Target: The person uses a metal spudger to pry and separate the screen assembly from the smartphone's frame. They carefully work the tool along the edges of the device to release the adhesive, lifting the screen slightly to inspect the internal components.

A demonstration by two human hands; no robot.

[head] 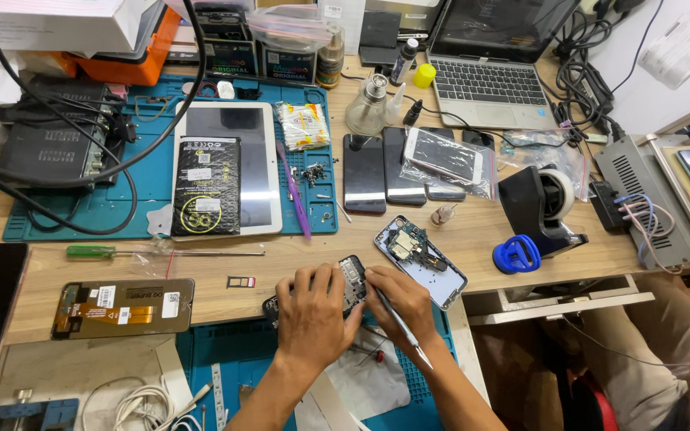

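Head view looks down on a cluttered wooden table [297, 255] where both hands meet over a small dark phone part [350, 283] lying at the near middle, on the edge of a blue work mat [225, 343]. The left hand [311, 315] is curled over the part, fingers pressed on its left and near side, so that much of it is hidden; only its far end shows between the two hands. The right hand [401, 302] touches the part's right edge with its fingertips while pinching thin metal tweezers [405, 329], whose shaft runs back toward the wrist. The part's long axis runs roughly from near left to far right, and it lies directly under the fingertips of both hands, the left hand covering more of it. Just beyond the right hand, apart from it, an opened phone body [421, 261] with exposed circuit boards lies tilted along a similar diagonal. Farther left sit a green-handled screwdriver [89, 251] and a loose display panel [124, 307].
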